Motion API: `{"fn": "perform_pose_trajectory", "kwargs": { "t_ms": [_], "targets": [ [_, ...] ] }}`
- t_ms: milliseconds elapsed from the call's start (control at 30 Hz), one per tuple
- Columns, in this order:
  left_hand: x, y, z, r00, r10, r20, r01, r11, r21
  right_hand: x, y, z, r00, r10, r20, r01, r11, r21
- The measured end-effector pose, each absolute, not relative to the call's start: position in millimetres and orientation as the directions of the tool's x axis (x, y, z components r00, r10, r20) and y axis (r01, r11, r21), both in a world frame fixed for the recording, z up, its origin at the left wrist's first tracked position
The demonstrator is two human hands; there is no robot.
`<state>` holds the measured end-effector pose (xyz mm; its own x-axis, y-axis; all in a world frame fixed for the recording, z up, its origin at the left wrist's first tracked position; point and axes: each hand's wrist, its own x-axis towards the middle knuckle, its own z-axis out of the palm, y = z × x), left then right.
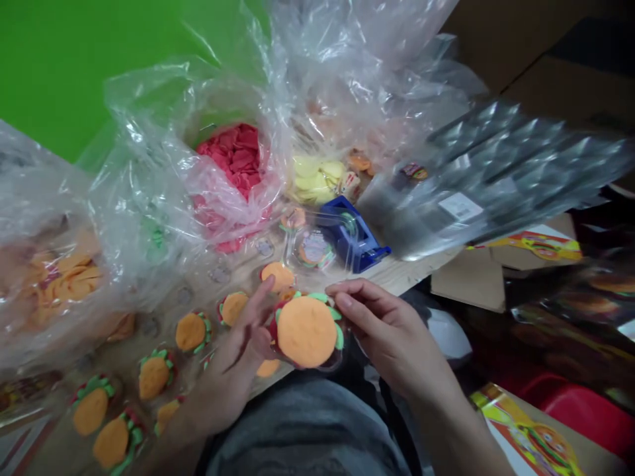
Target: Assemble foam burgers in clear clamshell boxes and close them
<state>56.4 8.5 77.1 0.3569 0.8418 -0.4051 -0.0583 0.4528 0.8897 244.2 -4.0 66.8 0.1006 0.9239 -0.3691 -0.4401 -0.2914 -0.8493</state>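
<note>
A toy burger [306,332] with an orange bun top, green lettuce frill and some red at its side is held up close in front of me, apparently in a clear plastic shell. My left hand [243,350] grips its left side, the thumb and fingers around the edge. At its upper right rim, the thumb and fingertips of my right hand [381,324] are pinched together beside the green frill. Just beyond my left fingertips lies another toy burger [278,275]. Several more toy burgers [190,332] are spread over the table to the left.
Plastic bags hold red pieces [233,158], yellow pieces [317,177] and orange pieces [67,277]. A blue tape dispenser [354,235] stands near a clear clamshell pack [312,248]. Stacked clear plastic trays [491,178] lie at right. Printed cartons [536,436] stand below the table edge.
</note>
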Motion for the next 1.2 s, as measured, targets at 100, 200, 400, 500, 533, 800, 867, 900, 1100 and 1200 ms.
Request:
{"fn": "perform_pose_trajectory", "kwargs": {
  "t_ms": [100, 200, 400, 500, 533, 800, 867, 900, 1100, 1200],
  "targets": [
    [59.4, 2.6, 73.9, 0.316, 0.831, -0.458, -0.137, 0.518, 0.845, 227.7, -2.8, 69.3, 0.184, 0.946, -0.267, -0.458, -0.158, -0.875],
    [60.6, 0.9, 71.9, 0.213, 0.885, -0.414, -0.032, 0.430, 0.902, 212.9, -5.2, 72.5, 0.039, 0.918, -0.395, -0.623, -0.287, -0.728],
    [48.5, -8.0, 67.1, 0.052, 0.973, 0.225, 0.566, -0.214, 0.796, 199.1, -9.4, 76.3, -0.312, 0.810, -0.496, -0.823, -0.491, -0.284],
    [42.9, -15.1, 66.2, 0.212, 0.900, 0.381, 0.650, -0.421, 0.633, 198.7, -9.3, 79.2, -0.302, 0.805, -0.511, -0.841, -0.477, -0.255],
    [42.5, -16.8, 66.4, 0.272, 0.876, 0.399, 0.659, -0.471, 0.586, 198.9, -9.4, 80.5, -0.294, 0.803, -0.519, -0.841, -0.476, -0.259],
    [39.5, -23.3, 64.5, 0.399, 0.848, 0.348, 0.666, -0.529, 0.526, 200.3, -12.7, 83.0, -0.202, 0.797, -0.569, -0.817, -0.457, -0.350],
    [36.5, -22.8, 63.9, 0.311, 0.921, 0.237, 0.518, -0.373, 0.770, 200.7, -13.1, 83.3, -0.208, 0.790, -0.577, -0.816, -0.465, -0.343],
    [35.5, -19.9, 63.9, 0.234, 0.958, 0.169, 0.393, -0.252, 0.885, 201.0, -13.4, 83.9, -0.220, 0.783, -0.581, -0.816, -0.475, -0.330],
    [44.6, 40.3, 74.2, 0.138, 0.945, -0.298, -0.160, 0.318, 0.934, 198.2, -19.4, 84.7, -0.443, 0.704, -0.554, -0.705, -0.656, -0.270],
    [48.5, 58.2, 88.2, 0.266, 0.904, -0.335, -0.150, 0.382, 0.912, 196.5, -19.8, 80.4, -0.455, 0.668, -0.589, -0.670, -0.692, -0.267]
  ]
}}
